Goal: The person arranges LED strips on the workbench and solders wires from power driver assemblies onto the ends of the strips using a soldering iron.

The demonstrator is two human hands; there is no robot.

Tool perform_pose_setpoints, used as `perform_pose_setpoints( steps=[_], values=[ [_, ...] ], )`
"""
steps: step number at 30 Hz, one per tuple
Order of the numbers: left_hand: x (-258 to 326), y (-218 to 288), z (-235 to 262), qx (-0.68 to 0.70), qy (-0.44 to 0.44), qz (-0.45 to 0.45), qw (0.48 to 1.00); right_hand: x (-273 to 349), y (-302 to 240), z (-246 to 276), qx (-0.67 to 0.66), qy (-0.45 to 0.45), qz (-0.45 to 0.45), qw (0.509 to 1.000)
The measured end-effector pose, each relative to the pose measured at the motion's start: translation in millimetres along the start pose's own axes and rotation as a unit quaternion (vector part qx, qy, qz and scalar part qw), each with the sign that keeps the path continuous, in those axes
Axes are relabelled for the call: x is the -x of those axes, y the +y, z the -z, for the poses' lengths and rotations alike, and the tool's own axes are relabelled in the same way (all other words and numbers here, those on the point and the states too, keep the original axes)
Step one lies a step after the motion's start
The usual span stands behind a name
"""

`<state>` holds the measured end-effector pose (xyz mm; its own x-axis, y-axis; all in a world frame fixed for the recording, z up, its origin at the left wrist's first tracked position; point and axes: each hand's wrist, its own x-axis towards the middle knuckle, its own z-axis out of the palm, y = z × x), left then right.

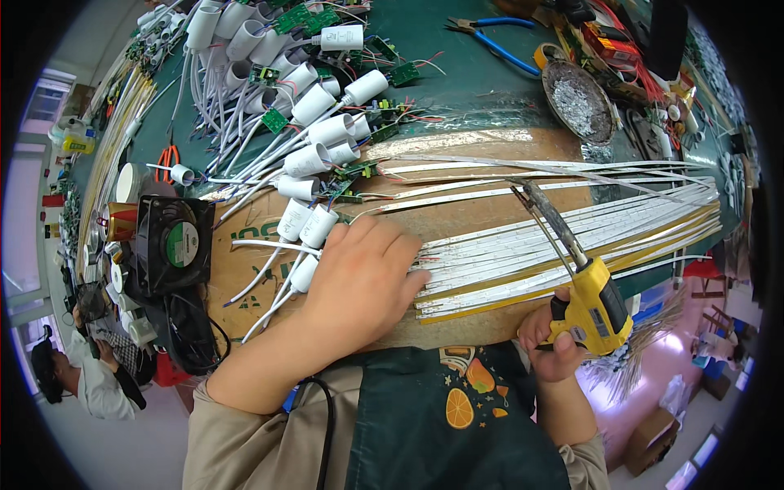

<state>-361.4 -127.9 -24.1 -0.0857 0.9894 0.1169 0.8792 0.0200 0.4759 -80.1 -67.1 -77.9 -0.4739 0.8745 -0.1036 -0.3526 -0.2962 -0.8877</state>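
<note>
My right hand (pixel 551 339) grips a yellow and black soldering gun (pixel 603 306) by its handle. The gun's long metal tip points up and to the left, over a bundle of white LED strips (pixel 523 249) lying side by side on cardboard. My left hand (pixel 367 273) is closed at the strips' left ends, with fingers curled downward. Whatever it pinches is hidden beneath the fingers. Against its back edge lie white plastic cylinders (pixel 318 226) with white cables. A green circuit board (pixel 347 196) with thin wires lies just beyond, joined to a strip.
More white cylinders with boards pile up at the back (pixel 314 104). A black fan (pixel 173 245) stands at left, near orange-handled cutters (pixel 169 162). Blue-handled pliers (pixel 498 41) and a metal dish of silvery bits (pixel 578 104) lie at back right. Another person (pixel 82 376) is at far left.
</note>
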Motion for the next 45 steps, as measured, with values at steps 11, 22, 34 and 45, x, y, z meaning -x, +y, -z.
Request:
perform_pose_setpoints(
  steps=[11, 22, 34, 45],
  values=[
    [-3, -11, -5, 0.079, 0.049, 0.014, 0.996, 1, 0, -2, 0.01, 0.016, -0.004, 1.0],
    [10, -8, -16, -0.054, 0.105, -0.066, 0.991, 4, -2, -2, 0.018, -0.001, -0.032, 0.999],
    [13, -13, -17, -0.107, 0.11, -0.045, 0.987, 10, -6, -5, 0.051, -0.029, -0.045, 0.997],
    [15, -10, -14, -0.079, 0.113, -0.042, 0.99, 35, 7, 21, 0.139, -0.173, -0.088, 0.971]
  ],
)
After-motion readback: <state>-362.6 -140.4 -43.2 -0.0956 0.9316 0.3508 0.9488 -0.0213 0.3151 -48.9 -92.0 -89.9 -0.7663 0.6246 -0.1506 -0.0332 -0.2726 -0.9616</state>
